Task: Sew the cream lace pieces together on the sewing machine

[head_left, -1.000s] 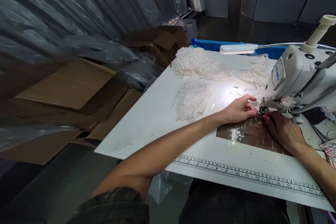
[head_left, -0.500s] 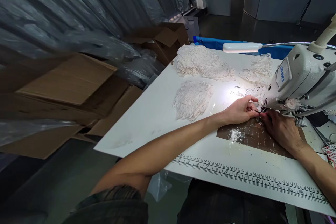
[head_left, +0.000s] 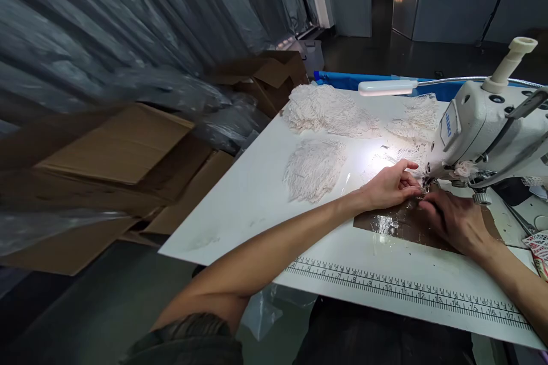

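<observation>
Lying right of the frame's centre, white openwork lace point(head_left: 413, 152) spreads beside the head of a sewing machine point(head_left: 483, 137), brightly lit at its left. Just below it, the left hand point(head_left: 391, 185) bends its fingers close to the needle area; whether they pinch anything is too small to tell. At lower right of that, the right hand point(head_left: 458, 219) curls over a brown sheet point(head_left: 396, 227), its fingertips near the left hand's; its grip, too, cannot be told. Farther up the white table point(head_left: 244, 211), three lace piles sit: a large one point(head_left: 325, 108), a smaller one point(head_left: 314, 168) below it, and another point(head_left: 417, 114) under a slim lamp point(head_left: 385, 88). A printed ruler point(head_left: 385, 288) runs along the lower edge. Cardboard boxes point(head_left: 115, 142) fill the left.
</observation>
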`<control>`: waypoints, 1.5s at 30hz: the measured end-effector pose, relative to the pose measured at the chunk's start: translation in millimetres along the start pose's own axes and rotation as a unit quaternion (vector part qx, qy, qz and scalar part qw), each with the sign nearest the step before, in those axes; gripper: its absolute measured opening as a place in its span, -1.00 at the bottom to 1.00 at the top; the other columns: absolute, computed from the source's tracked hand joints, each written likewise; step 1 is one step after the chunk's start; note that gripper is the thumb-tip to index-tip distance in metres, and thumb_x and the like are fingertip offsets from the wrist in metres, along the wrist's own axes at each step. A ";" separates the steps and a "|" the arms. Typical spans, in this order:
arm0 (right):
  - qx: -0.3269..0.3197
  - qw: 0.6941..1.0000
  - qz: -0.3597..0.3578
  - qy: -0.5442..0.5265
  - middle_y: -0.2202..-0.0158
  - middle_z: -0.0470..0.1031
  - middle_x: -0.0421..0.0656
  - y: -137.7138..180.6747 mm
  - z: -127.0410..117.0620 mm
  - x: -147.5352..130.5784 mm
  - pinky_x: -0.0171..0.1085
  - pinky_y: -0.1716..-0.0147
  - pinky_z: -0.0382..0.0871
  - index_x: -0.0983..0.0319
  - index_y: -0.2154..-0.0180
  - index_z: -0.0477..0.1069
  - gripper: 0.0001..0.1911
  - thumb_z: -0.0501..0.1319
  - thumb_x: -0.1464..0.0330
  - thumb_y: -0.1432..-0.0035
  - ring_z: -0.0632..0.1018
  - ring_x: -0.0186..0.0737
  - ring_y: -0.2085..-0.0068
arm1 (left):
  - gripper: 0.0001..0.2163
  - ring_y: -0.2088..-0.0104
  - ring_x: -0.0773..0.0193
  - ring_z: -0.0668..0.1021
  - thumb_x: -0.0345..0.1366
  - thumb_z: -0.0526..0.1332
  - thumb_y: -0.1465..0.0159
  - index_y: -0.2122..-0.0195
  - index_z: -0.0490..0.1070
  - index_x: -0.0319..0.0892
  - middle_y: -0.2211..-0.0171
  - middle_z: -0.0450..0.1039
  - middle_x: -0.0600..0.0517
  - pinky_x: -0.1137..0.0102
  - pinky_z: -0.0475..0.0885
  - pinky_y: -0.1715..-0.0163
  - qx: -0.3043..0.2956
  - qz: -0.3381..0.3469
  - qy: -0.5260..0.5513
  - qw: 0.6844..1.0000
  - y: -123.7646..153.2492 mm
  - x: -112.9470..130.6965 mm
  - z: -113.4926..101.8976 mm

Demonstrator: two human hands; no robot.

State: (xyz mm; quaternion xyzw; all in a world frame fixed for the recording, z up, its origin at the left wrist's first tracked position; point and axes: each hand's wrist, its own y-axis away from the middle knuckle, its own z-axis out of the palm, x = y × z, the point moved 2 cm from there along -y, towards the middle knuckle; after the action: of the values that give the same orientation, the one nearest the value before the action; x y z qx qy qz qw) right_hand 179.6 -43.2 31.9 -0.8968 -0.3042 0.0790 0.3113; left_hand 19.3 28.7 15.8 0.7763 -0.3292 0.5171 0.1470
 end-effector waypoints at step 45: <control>-0.074 0.946 0.244 -0.203 0.20 0.53 -0.05 41.9 3.6 27.1 -0.17 0.28 0.47 0.20 0.09 0.54 -0.66 0.05 0.31 -0.25 0.58 -0.09 0.18 | -0.76 0.34 0.32 0.53 -0.40 0.04 -0.37 0.39 0.44 -0.21 0.34 0.53 -0.03 0.38 0.42 0.36 0.038 0.340 -0.400 0.850 -2.0 1.1 -2.0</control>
State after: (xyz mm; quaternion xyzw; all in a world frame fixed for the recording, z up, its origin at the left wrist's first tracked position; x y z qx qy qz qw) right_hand 221.0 -51.3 4.9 -0.9292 -0.1382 0.3096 0.1468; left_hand 19.5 31.0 17.9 0.7603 -0.5834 0.1914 -0.2119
